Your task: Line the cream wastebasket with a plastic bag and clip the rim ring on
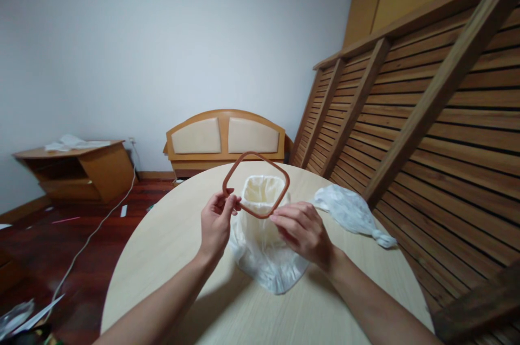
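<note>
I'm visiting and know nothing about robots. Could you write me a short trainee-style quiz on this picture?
1. True or false: the left grip holds the brown frame.
2. Where does the crumpled white bag lie? A) on the table; B) on the floor; C) against the headboard.
3. Fill in: the mouth of the white-lined container shows mostly ____ the frame's loop.

Key: 1. True. 2. A. 3. through.

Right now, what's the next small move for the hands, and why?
Probably level the brown rounded-square ring and ease it toward the mouth of the bag-lined bin: the left hand and right hand both have fingers on it, it is tilted and not seated on the rim, and the white plastic bag already drapes down the outside.
</note>
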The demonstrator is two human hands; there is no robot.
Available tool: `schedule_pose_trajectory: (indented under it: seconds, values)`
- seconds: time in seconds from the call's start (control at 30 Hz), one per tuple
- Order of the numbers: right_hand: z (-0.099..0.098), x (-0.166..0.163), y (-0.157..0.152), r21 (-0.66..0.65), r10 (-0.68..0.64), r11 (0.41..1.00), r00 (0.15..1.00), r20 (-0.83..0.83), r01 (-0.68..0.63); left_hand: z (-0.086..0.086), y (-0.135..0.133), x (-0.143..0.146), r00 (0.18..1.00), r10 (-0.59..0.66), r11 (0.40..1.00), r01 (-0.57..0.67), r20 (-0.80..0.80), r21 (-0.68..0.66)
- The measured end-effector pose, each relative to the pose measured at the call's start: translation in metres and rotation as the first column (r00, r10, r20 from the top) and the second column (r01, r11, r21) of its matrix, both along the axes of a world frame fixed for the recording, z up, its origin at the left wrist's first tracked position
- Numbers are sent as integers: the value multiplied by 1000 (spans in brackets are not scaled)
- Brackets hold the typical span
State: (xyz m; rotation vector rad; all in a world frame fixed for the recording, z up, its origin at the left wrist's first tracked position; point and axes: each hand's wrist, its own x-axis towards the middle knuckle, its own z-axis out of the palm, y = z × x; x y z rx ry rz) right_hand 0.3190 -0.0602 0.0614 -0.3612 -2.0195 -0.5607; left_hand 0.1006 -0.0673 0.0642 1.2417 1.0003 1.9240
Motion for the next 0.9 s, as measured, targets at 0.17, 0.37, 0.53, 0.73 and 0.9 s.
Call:
schedule_pose_trajectory:
  seconds: [0.17, 0.37, 0.53, 0.73, 0.9]
  values:
    - [-3, -1, 10, -133, -155, 982, 969, -191, 131, 3, 13, -13, 987, 15, 996, -1, 162, -89]
    - [-9, -4, 18, -349, -215, 925, 964, -156, 150, 0, 27, -25, 962, 28, 988, 15, 272, -156]
    - [-12, 2, 24, -440, -126, 895, 987, -98, 70, -4, 33, -29, 944, 18, 981, 47, 329, -189]
    - [-12, 11, 29, -524, -13, 851, 997, -81, -31, -9, 37, -34, 912, -17, 974, 108, 409, -201]
    - [-9, 15, 28, -496, 130, 856, 989, -63, -144, -6, 39, -36, 899, -34, 967, 141, 437, -214]
